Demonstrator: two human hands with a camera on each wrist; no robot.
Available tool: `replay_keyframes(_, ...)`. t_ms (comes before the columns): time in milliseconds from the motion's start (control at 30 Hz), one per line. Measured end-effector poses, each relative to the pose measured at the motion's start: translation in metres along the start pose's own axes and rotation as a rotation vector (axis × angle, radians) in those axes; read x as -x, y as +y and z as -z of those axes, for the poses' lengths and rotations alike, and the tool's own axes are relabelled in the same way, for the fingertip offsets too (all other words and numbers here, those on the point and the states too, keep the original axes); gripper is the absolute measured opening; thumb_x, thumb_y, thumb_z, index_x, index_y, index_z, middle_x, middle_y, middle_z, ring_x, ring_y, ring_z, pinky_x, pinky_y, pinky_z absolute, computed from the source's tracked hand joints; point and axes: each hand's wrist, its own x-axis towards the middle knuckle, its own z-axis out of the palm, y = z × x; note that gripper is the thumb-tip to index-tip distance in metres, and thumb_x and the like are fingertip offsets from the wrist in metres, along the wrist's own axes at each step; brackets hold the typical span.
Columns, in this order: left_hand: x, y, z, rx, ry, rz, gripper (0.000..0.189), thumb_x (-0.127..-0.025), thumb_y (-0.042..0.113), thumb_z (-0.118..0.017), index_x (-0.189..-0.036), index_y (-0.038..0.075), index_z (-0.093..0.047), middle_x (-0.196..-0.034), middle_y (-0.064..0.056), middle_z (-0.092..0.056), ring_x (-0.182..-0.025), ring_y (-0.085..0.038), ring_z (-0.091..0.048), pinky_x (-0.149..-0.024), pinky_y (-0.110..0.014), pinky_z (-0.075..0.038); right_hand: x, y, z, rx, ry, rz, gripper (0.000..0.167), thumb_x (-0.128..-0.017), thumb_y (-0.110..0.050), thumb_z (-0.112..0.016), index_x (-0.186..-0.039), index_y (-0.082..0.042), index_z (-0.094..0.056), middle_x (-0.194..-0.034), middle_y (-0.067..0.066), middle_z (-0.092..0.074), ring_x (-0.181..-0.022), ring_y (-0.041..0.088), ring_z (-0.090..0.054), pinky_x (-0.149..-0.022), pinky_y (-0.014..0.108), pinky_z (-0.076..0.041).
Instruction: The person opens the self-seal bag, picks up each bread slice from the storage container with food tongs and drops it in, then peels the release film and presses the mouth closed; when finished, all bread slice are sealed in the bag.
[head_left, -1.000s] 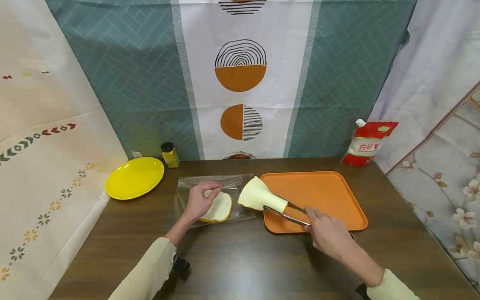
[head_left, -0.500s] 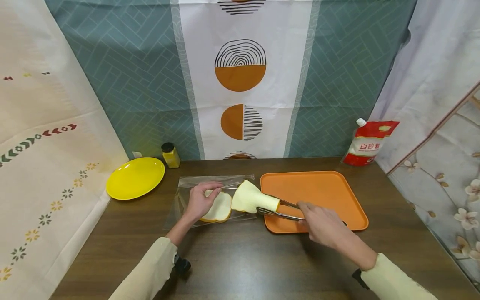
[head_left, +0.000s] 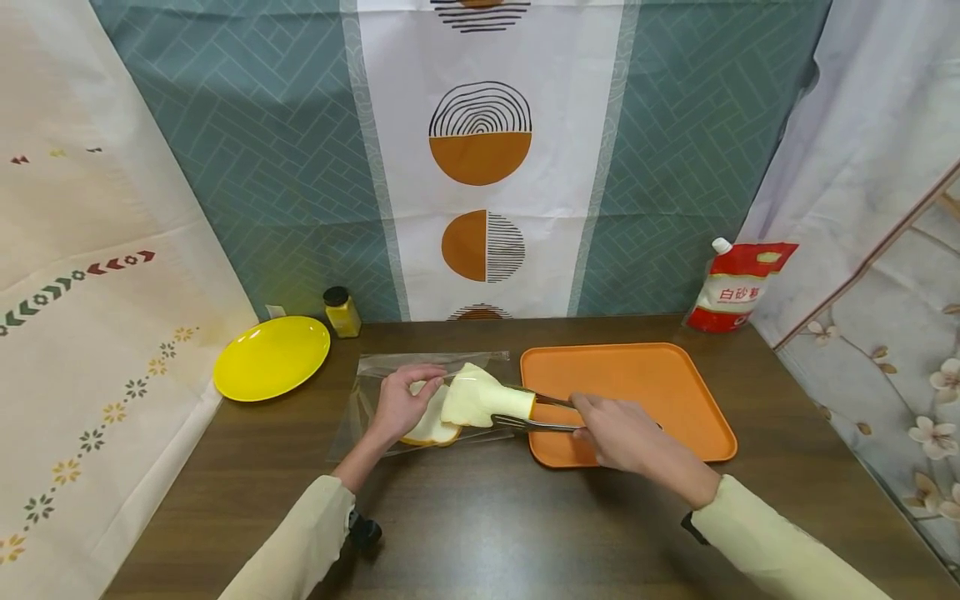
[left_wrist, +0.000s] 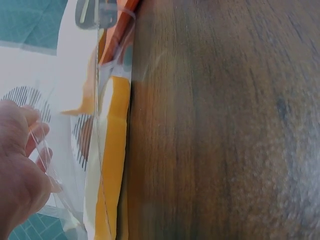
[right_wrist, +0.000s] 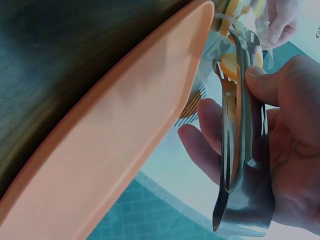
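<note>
My left hand [head_left: 403, 402] pinches the upper layer of a clear plastic bag [head_left: 390, 362] lying on the table, and lifts it slightly. Inside the bag lies a pale bread slice [head_left: 431, 427] with a yellow-orange crust; the left wrist view shows its crust [left_wrist: 116, 160] edge-on. In my right hand [head_left: 624, 435] are metal tongs [right_wrist: 245, 200], held between thumb and fingers. Their tips grip another bread slice [head_left: 480, 398], curled at its right end. This slice's left end overlaps the bagged one in the head view, at the bag's mouth; I cannot tell whether they touch.
An orange tray [head_left: 637, 379] sits to the right, partly beneath my right hand and the tongs. At the back left are a yellow plate [head_left: 272, 358] and a yellow jar with a black lid [head_left: 342, 312]. A red-and-white pouch [head_left: 735, 287] stands at the back right.
My right hand has moved left with the tongs, carrying the gripped bread slice from the bag's right edge to over the bagged slice. My left hand has stayed in place on the bag.
</note>
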Motion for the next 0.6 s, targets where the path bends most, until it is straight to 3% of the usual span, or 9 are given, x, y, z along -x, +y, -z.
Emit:
replay_keyframes(233,-0.001,-0.001,0.0,-0.002,0.009,-0.02,0.012,-0.088,0.002,-0.075,-0.099,0.004,-0.08,-0.104,-0.006,-0.075,-0.107,-0.029,-0.066,-0.097,-0.05,-0.047,-0.015,0.0,-0.006,-0.003,0.008,0.082,0.035,-0.092,-0.018,-0.075,-0.116,0.0,-0.057,-0.078,-0.001,-0.056,-0.055,0.01,-0.047,-0.046,0.025,-0.042)
replay_keyframes(600,-0.001,0.003,0.002,-0.015,0.008,-0.013,0.012,-0.089,0.002,-0.075,-0.099,0.004,-0.08,-0.106,-0.008,-0.075,-0.108,-0.031,-0.065,-0.097,-0.05,-0.046,-0.036,-0.005,-0.01,-0.002,0.011,0.169,0.026,-0.095,-0.019,-0.071,-0.108,-0.003,-0.056,-0.077,-0.003,-0.053,-0.054,0.009,-0.047,-0.046,0.026,-0.041)
